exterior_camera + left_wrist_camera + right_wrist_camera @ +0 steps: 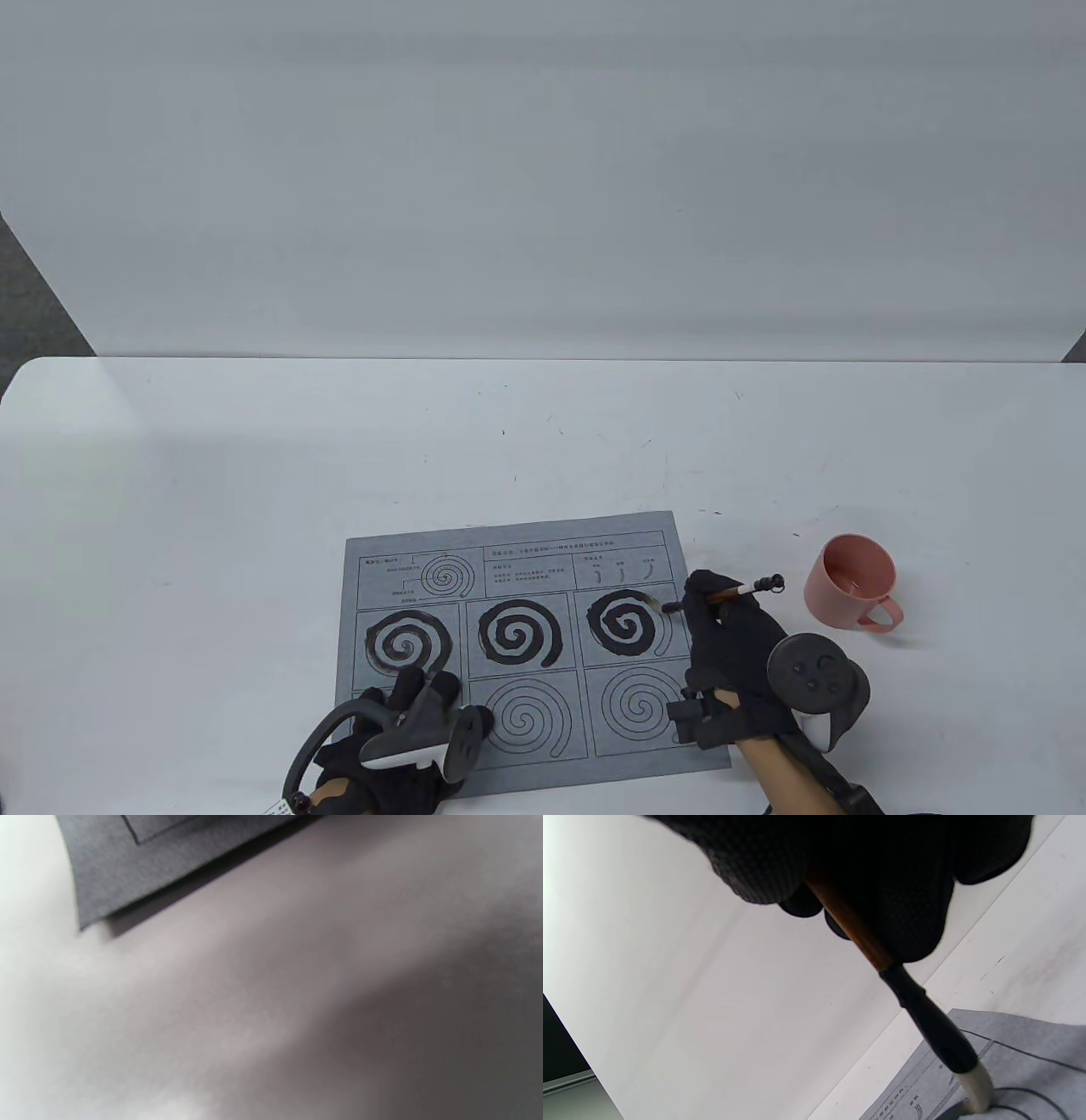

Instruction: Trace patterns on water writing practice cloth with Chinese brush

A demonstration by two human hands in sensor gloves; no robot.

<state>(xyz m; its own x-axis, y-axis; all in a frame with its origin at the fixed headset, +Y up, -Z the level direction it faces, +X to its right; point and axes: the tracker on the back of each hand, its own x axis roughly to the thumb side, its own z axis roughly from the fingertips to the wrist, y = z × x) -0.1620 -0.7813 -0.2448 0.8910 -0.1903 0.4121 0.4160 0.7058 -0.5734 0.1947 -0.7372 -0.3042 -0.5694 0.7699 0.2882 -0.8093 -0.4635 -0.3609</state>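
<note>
On the near part of the white table [212, 509] we see the grey practice cloth [517, 556] lying flat, printed with a header row and six squares of spiral patterns. All three spirals of the upper row carry thick dark strokes, though the right one [625, 626] is not filled along its outer turn; the two lower spirals we can see are thin outlines only. Our right hand [730, 645] grips the brush [721, 597] by its brown shaft, fingers [908, 899] wrapped around it, the handle end pointing right toward the cup. From the right wrist view the pale tip [978, 1086] bends against the cloth on a line of the pattern. Our left hand [407, 730] rests on the cloth's near left corner, over the lower left square; we cannot tell whether its fingers are spread or curled. A pink cup [855, 594] stands on the table just right of the cloth, apart from it.
</note>
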